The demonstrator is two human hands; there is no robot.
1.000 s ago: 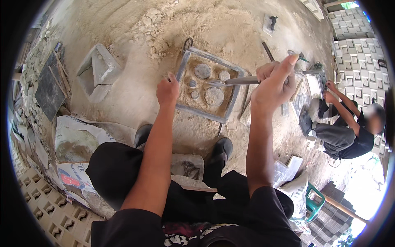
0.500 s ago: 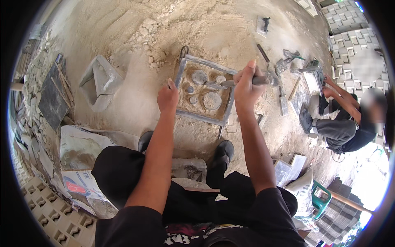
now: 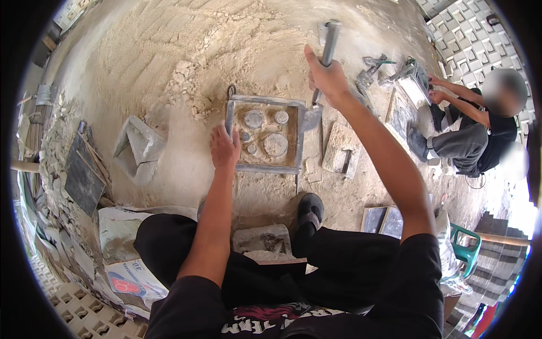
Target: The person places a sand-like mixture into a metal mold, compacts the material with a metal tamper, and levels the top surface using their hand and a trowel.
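My left hand (image 3: 224,147) lies against the left side of a square metal mould frame (image 3: 265,168), its fingers stretched along the rim. Inside the frame, pale sandy powder surrounds several round grey pieces of different sizes, among them a large disc (image 3: 275,144) and another disc (image 3: 253,118). My right hand (image 3: 328,79) grips a trowel (image 3: 331,45) by its thick handle, which points upward. The dusty trowel blade hangs at the frame's right edge; whether it touches the rim is hard to tell.
Loose sandy powder (image 3: 152,62) spreads beyond the frame. A broken hollow concrete block (image 3: 141,148) sits to the left. At right lies a powder-covered float (image 3: 341,151); farther right a seated co-worker (image 3: 480,130) handles a metal mould (image 3: 415,85). A green stool (image 3: 466,248) stands lower right.
My right hand has swung the trowel from over the frame's inside to its right edge, handle tipping upright. My left hand's fingers have straightened along the rim. The whole view has shifted slightly.
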